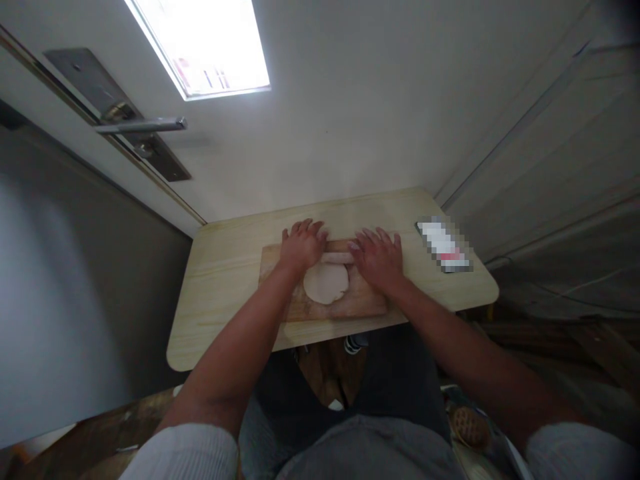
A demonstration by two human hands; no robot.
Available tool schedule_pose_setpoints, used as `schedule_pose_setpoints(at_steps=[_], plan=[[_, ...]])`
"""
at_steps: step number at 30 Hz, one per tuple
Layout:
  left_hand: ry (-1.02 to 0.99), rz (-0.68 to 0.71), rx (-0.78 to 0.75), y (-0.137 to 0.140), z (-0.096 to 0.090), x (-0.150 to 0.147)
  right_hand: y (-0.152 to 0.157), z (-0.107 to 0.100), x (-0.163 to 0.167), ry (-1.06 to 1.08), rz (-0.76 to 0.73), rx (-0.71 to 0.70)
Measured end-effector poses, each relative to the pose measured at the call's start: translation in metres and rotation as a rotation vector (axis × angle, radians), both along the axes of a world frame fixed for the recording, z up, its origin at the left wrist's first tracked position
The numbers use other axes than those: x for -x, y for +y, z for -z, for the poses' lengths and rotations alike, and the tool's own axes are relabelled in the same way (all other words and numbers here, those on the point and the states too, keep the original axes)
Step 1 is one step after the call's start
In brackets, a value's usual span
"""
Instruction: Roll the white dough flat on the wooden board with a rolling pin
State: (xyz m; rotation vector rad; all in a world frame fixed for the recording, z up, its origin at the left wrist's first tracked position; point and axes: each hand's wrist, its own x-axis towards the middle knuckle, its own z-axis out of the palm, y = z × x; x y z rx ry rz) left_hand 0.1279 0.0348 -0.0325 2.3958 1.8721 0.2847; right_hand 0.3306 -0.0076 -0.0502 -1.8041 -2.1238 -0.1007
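Note:
A flat, roundish sheet of pale dough (324, 285) lies on a wooden board (360, 308), with a ragged lower right edge. Across the dough's far edge runs a pale rolling pin (338, 257), and only its middle shows between my hands. My left hand (303, 245) is over the pin's left end, fingers bent forward across it and pointing away from me. Over the right end, my right hand (379, 259) holds the pin in the same way, its thumb towards the middle. Both palms hide the pin's ends.
The board rests on a small light wood table (220, 287) with rounded corners. A phone (444, 245) with a blurred screen lies at the table's right. Behind stands a white door with a metal handle (145, 125) and a bright window (215, 47). My legs are under the near edge.

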Motion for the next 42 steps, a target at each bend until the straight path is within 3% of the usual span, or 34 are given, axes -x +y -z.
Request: schedule_pose_setpoints(at_steps=[6,10,24,33,38,42], plan=[[-0.031,-0.023,0.021,0.012,0.001,-0.003,0.012,0.002,-0.002,-0.004,0.007,0.016],[-0.049,-0.019,0.010,0.004,0.000,-0.002,0.008,-0.001,-0.002,-0.023,0.004,0.012],[-0.064,-0.009,-0.133,-0.081,-0.003,0.003,-0.074,0.006,-0.001,-0.001,-0.061,-0.064],[-0.119,0.030,-0.207,-0.132,0.013,0.012,-0.124,-0.002,0.001,0.021,-0.114,-0.078],[-0.136,0.028,-0.189,-0.158,0.013,0.015,-0.146,0.000,-0.002,0.019,-0.137,-0.083],[-0.165,0.030,-0.128,-0.161,0.007,0.016,-0.149,0.002,-0.002,0.026,-0.137,-0.078]])
